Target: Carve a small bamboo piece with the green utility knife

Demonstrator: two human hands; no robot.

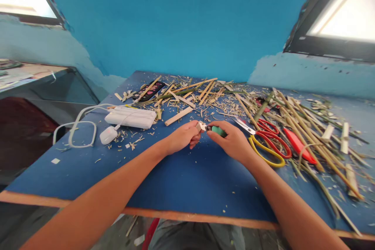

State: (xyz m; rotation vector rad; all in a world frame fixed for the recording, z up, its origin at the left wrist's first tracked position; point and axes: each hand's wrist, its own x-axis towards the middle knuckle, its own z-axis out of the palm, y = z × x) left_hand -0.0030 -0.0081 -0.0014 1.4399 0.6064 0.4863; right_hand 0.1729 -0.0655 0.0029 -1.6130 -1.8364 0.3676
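Observation:
At the middle of the blue table (187, 187), my left hand (185, 137) is closed round a small pale bamboo piece (201, 126). Facing it, my right hand (233, 140) grips a green-and-black handled tool (218, 130); its working end meets the bamboo piece and is too small to make out. The two hands are close together, just above the tabletop. Beyond my left hand lies a flat bamboo strip (179, 116). Scissors with red handles (274, 140) and a yellow-handled pair (268, 155) lie right beside my right hand.
Bamboo sticks (310, 136) and shavings (222, 105) cover the back and right. A red-handled object (299, 145) lies among them. At left are a white power bank (131, 116), a white earbud case (108, 135), a looped white cable (70, 136) and a dark phone (149, 91).

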